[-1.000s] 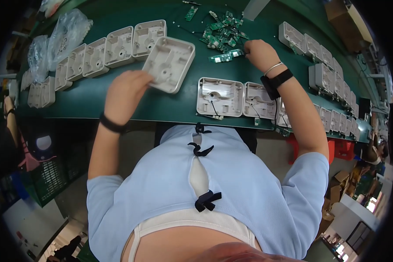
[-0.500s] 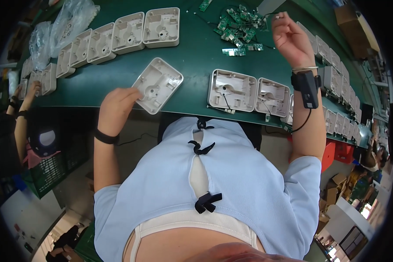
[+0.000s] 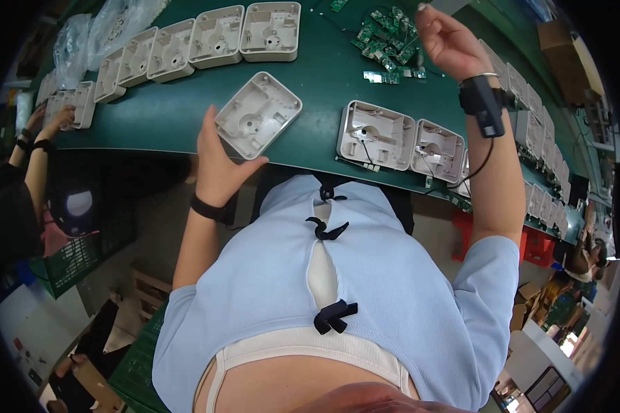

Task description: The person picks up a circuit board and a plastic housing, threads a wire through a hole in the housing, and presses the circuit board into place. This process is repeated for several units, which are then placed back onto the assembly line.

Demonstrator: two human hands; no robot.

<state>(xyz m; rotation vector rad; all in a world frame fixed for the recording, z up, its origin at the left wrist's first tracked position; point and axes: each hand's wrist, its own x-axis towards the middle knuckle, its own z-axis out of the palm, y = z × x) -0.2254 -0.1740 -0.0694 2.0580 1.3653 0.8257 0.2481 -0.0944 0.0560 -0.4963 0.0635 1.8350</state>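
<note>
A light-grey plastic housing (image 3: 258, 115) lies tilted at the front of the green table, its open side up. My left hand (image 3: 220, 162) is at its lower left corner, open, with thumb and fingers spread around that corner. Over the far right of the table, my right hand (image 3: 453, 45) is closed in a pinch on a small white connector (image 3: 421, 7). Any wire on the connector is hard to make out. Beside that hand lies a pile of green circuit boards (image 3: 386, 45) with dark wires.
More grey housings (image 3: 217, 41) stand in a row at the back left. Housings with wires inside (image 3: 375, 134) line the front edge at right. Clear plastic bags (image 3: 120, 27) lie far left, near another person's hands (image 3: 62, 118). Further housings (image 3: 523, 96) stand right of my forearm.
My left hand has let go of the housing's edge and spread open at its near corner. My right hand has moved slightly left and farther away, still pinching. The whole view has shifted slightly.
</note>
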